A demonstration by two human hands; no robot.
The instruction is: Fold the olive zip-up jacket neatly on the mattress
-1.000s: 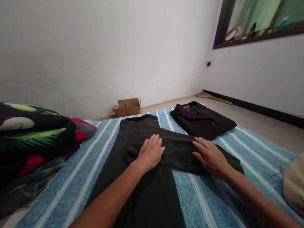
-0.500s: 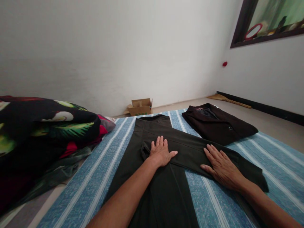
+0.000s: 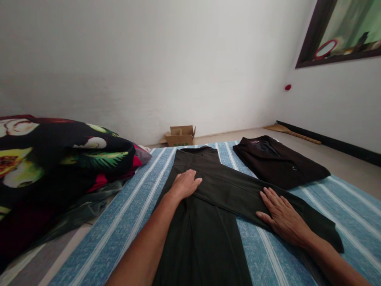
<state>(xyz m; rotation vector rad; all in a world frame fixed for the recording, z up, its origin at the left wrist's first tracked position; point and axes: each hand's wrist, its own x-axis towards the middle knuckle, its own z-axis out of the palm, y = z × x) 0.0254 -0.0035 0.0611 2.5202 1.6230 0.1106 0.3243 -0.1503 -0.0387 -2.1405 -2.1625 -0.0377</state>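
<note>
Dark trousers (image 3: 205,234) lie flat on a blue striped mat (image 3: 125,222), with one leg folded across to the right. My left hand (image 3: 184,184) rests palm down on the trousers near the crotch fold, fingers together and flat. My right hand (image 3: 282,216) presses flat on the folded leg further right, fingers spread slightly. Neither hand grips the cloth.
A folded dark brown jacket (image 3: 279,165) lies on the mat behind my right hand. A heap of flowered black and red fabric (image 3: 53,159) is at the left. A small cardboard box (image 3: 180,136) stands by the white wall. A window frame (image 3: 336,35) is at upper right.
My left hand slid left and up along the trousers toward the waist side. My right hand stayed on the folded leg. The camera turned a little to the left.
</note>
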